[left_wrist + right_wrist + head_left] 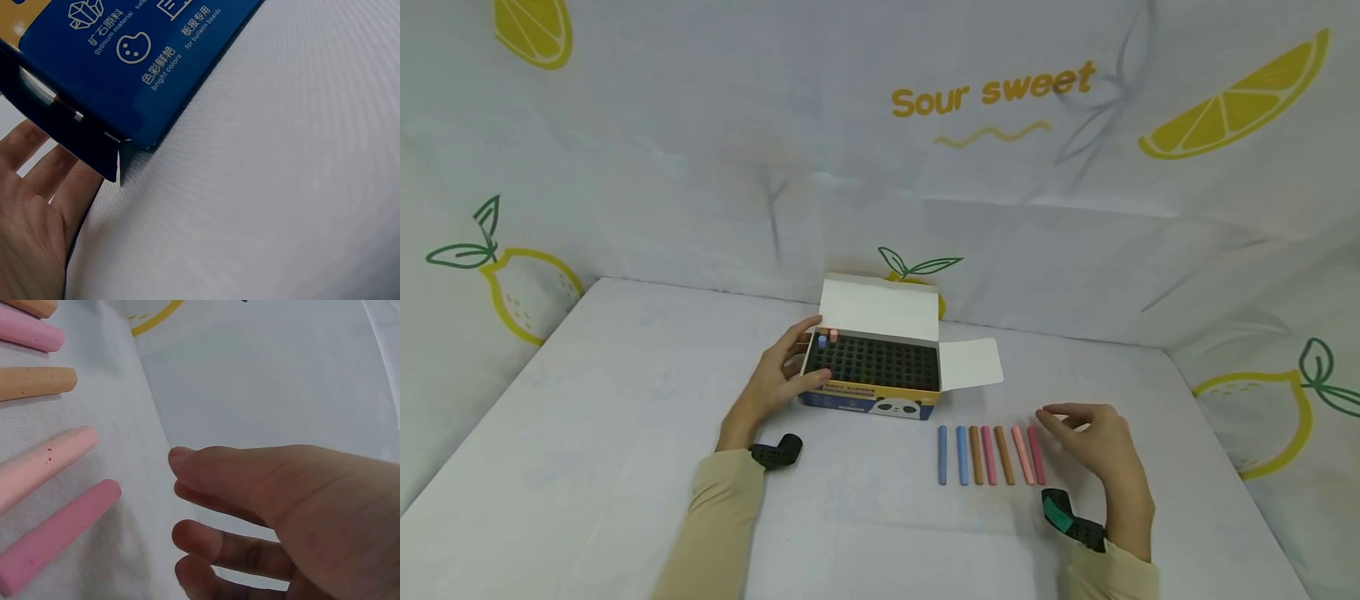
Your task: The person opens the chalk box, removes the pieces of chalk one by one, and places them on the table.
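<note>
The left hand reaches forward from its tan sleeve and grips the left end of the chalk box, thumb over the front rim and fingers curved behind the end flap. The right hand hangs above the desk with its fingers loosely bent and parted from one another in places, pinching nothing; its fingertips point left, just beyond the upper end of the deep pink chalk stick.

The desk's far edge runs behind the box, where the lemon-printed cloth rises like a wall, and its right edge slants past the right hand. The white surface stretches wide to the left of the left arm and between the two forearms.

The box's lid stands up at the back, and a white side flap juts out to the right, between the box and the right hand. In the black holder, a blue, a pink and an orange stick sit at the back left corner. Seven sticks lie in a row in front of the right hand's side of the box, the deep pink one outermost. Each wrist wears a black camera mount
</note>
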The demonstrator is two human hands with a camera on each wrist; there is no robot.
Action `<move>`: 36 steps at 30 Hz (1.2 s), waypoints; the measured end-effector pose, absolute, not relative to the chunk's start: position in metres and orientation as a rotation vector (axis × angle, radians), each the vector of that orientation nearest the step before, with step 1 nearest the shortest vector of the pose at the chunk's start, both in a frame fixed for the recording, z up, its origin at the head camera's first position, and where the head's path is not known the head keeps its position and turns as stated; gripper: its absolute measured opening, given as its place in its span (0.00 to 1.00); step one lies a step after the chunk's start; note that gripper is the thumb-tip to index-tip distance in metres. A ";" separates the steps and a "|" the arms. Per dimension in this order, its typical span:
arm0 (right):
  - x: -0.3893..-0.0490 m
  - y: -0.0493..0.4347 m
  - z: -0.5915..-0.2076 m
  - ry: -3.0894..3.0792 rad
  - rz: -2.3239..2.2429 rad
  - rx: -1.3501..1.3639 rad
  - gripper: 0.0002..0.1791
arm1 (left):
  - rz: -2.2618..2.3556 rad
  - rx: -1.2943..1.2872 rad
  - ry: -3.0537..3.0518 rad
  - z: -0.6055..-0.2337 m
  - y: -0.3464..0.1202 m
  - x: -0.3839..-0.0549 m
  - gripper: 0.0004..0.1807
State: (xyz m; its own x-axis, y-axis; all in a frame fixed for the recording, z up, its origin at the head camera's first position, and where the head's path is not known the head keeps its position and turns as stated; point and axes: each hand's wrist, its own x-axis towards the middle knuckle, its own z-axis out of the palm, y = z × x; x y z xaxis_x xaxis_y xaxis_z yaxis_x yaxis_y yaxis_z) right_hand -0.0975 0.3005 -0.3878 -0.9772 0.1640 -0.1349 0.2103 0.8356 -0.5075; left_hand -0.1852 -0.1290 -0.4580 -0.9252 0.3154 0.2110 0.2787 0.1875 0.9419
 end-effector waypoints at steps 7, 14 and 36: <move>-0.095 0.294 -0.383 3.025 -0.980 0.366 0.24 | 1.896 0.609 2.395 -0.457 -0.129 -0.185 0.44; -0.094 0.288 -0.377 3.126 -1.083 0.443 0.21 | 1.906 0.623 2.386 -0.458 -0.128 -0.185 0.43; -0.120 0.214 -0.337 3.177 -1.518 0.165 0.14 | 1.887 0.607 2.405 -0.459 -0.129 -0.186 0.44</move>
State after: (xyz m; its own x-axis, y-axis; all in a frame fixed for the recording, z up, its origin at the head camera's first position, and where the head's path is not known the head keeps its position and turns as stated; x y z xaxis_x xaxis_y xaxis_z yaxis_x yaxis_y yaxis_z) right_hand -0.1197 0.2142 -0.3370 -0.9230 0.2427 0.2986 -0.0799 0.6383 -0.7656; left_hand -0.1860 -0.1286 -0.4587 -0.9239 0.3156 0.2163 0.2852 0.1913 0.9392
